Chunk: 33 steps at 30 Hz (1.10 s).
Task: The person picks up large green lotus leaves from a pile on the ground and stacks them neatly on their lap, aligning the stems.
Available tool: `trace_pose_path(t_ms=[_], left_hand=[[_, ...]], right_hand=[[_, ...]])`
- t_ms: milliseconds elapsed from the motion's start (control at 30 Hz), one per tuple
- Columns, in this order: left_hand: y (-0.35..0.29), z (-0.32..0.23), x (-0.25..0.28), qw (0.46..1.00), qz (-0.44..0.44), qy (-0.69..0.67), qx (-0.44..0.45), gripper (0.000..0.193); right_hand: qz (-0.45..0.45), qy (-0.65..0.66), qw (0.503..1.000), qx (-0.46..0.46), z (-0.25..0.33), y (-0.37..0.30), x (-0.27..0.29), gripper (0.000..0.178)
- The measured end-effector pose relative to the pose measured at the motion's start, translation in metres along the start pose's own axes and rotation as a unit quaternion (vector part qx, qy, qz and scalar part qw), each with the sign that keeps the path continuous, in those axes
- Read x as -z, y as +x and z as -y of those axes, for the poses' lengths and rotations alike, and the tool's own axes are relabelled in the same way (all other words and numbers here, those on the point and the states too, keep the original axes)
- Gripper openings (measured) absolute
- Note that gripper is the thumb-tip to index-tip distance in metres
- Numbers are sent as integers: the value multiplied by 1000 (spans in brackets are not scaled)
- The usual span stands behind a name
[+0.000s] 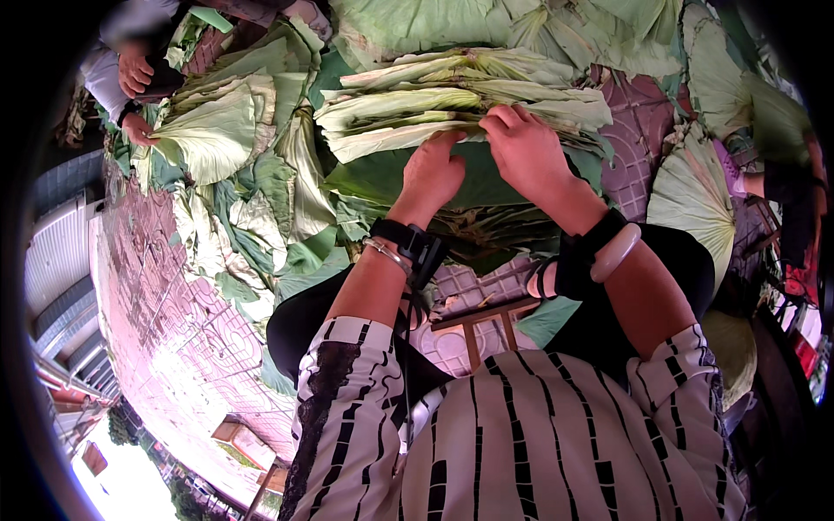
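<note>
Curled at near edge of folded leaf stack point(434, 100): left hand point(432, 174), right hand point(526, 154); cannot tell whether pinching. Around: loose leaves point(693, 195) on pink patterned paving point(143, 269). Far left: grey ridged panels point(61, 247).

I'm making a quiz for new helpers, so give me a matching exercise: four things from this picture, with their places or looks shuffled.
Things:
1. Silver bracelet
2. Shirt
3. Leaf stack
4. White bangle

Places or looks:
A. Touched by left hand and right hand
B. Around right forearm
C. Pale, black-striped
D. Around left forearm

Pairs: 1-D; 2-C; 3-A; 4-B
</note>
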<state>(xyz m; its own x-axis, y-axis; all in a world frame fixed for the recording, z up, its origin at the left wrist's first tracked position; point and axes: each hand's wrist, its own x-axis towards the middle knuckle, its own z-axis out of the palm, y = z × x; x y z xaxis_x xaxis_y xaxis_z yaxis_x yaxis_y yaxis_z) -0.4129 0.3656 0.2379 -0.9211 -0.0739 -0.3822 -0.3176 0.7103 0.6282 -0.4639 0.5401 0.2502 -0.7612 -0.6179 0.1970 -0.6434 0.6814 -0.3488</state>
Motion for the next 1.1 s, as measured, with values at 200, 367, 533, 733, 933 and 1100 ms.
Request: trace_pose_path(t_ms=[200,367,533,733,933,1100], left_hand=[[2,5,-3,999,-17,-32,-30,48],[8,12,-2,997,-29,-50,-45,49],[7,6,-3,998,-15,-57,-35,49],[5,15,-2,998,-18,-53,-38,49],[6,16,-2,997,-20,-52,-46,50],[5,12,0,998,-23,-46,-38,47]], right_hand=[[48,18,994,95,24,-18,-12,13],[236,39,969,62,19,-42,-22,11],[301,-38,950,73,6,-46,-34,10],[280,-26,956,80,10,-38,-32,7],[298,-18,950,90,9,-41,-34,8],[199,-13,979,29,1,-18,-22,7]])
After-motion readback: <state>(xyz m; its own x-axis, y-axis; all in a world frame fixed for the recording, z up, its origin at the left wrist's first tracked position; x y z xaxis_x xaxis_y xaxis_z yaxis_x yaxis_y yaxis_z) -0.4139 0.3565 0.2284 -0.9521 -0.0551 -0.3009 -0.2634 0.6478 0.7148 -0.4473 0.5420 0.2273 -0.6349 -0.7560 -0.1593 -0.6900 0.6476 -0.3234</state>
